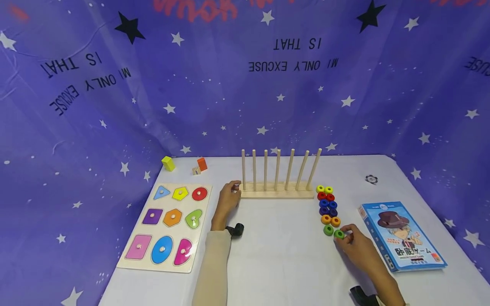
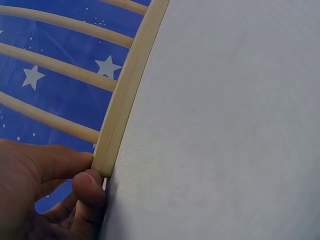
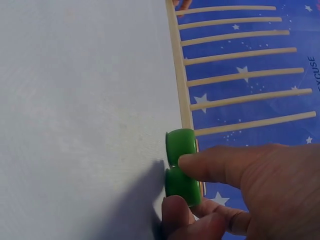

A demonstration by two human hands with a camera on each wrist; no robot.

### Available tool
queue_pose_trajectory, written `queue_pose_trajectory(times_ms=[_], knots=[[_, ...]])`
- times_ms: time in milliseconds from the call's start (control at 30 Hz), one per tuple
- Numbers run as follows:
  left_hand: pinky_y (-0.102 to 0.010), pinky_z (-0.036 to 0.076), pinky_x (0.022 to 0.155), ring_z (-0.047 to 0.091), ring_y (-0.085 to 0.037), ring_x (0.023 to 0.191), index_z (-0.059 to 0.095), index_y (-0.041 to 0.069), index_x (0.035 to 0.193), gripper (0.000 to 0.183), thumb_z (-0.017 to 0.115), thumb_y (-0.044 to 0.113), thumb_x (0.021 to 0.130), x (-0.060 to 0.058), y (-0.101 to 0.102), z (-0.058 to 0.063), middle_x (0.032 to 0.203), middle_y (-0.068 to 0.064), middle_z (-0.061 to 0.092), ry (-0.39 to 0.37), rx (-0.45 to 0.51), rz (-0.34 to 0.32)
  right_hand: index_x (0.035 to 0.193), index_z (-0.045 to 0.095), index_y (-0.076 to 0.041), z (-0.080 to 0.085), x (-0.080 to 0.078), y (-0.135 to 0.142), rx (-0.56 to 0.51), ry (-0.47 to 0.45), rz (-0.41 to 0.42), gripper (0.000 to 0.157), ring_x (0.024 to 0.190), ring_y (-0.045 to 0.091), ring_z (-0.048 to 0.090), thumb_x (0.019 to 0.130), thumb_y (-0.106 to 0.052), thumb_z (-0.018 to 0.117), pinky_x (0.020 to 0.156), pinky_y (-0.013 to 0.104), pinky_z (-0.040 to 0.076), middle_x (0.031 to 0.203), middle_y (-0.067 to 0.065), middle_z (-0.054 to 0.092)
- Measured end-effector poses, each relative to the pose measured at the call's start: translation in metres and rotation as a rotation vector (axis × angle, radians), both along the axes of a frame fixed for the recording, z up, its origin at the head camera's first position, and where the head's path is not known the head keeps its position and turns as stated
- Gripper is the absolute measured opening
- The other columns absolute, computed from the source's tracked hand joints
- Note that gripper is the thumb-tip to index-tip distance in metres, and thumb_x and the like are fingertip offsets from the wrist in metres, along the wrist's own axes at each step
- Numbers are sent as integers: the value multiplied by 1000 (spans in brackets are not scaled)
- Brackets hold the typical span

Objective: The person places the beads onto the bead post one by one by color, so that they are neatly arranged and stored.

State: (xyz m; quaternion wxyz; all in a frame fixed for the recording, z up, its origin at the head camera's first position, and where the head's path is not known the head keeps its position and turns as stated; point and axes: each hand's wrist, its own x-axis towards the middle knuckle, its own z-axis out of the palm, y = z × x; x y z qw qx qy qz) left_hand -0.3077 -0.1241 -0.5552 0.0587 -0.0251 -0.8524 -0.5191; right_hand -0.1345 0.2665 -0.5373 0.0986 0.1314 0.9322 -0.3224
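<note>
A wooden peg rack [image 1: 277,194] stands at the table's far middle, a row of several upright pegs on its flat base. My left hand [image 1: 229,197] is at the base's left end; in the left wrist view its thumb and a finger pinch the corner of the base [image 2: 112,135]. Colored rings lie in pairs right of the rack: yellow [image 1: 320,188], red [image 1: 322,196], blue [image 1: 324,203], dark blue [image 1: 324,211], orange [image 1: 326,219] and green. My right hand [image 1: 357,248] pinches the nearer green ring [image 1: 339,234]; the other green ring [image 1: 328,230] sits beside it.
A shape puzzle board [image 1: 164,229] lies on the left of the white table. Behind it are a yellow block [image 1: 168,163], an orange block [image 1: 202,164] and a small wooden cube [image 1: 196,171]. On the right are a blue game box [image 1: 402,238] and a round black-and-white piece [image 1: 371,179].
</note>
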Motion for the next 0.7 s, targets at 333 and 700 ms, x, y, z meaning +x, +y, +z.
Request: queue_pose_trajectory(times_ms=[333, 700], knots=[[-22, 54, 56, 56, -14, 67, 61, -2, 117, 29, 60, -4, 88, 1, 1, 0, 99, -16, 54, -20, 105, -17, 122, 44, 0, 12, 0, 4, 6, 37, -55, 46, 65, 20, 51, 91, -29, 62, 51, 29, 46, 85, 10, 56], [-24, 56, 59, 59, -17, 69, 62, -3, 113, 24, 59, -4, 89, -2, 0, -3, 98, -14, 55, -22, 149, -2, 122, 48, -1, 76, -24, -17, 66, 261, 98, 49, 73, 21, 55, 94, -41, 57, 51, 29, 46, 92, 11, 58]])
